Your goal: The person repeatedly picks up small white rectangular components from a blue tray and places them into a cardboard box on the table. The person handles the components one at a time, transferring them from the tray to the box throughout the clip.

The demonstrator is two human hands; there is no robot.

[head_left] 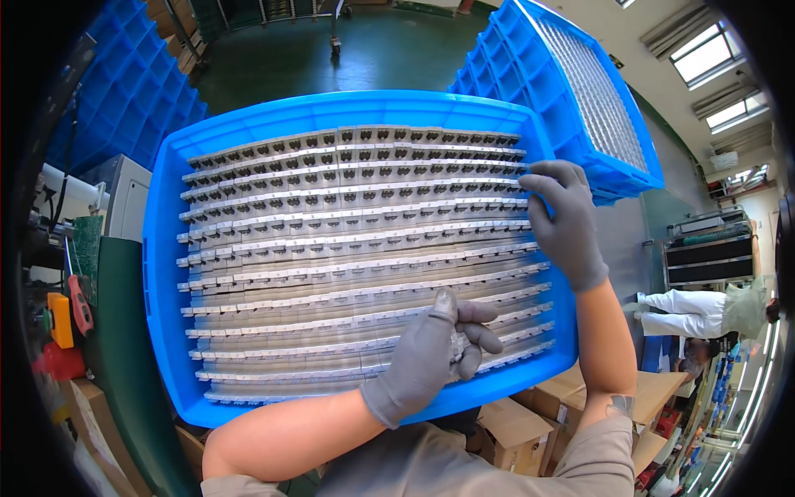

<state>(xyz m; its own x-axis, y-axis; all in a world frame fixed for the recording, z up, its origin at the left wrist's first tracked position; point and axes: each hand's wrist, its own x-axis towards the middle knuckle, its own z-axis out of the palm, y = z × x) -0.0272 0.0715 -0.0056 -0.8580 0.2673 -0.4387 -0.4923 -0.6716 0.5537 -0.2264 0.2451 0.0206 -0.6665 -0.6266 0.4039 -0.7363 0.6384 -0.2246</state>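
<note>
A large blue plastic tote [153,273] lies in front of me, filled with several rows of small white-and-grey parts [348,248]. The far rows show black pieces along their fronts. My left hand [426,352], in a grey glove with a worn thumb tip, is over the near right rows. Its fingers curl inward, and small whitish bits show by the palm; their kind is unclear. My right hand [567,219], gloved in grey too, is at the tote's right rim. Its fingers are bent, the thumb apart from them, with the fingertips beside the right ends of the far rows.
Another blue tote [530,91] full of similar parts stands at the far right, and stacked blue totes [124,91] at the far left. Cardboard boxes [513,435] sit near my right side. A red-handled screwdriver [80,302] is at the left. A person [704,311] is off to the right.
</note>
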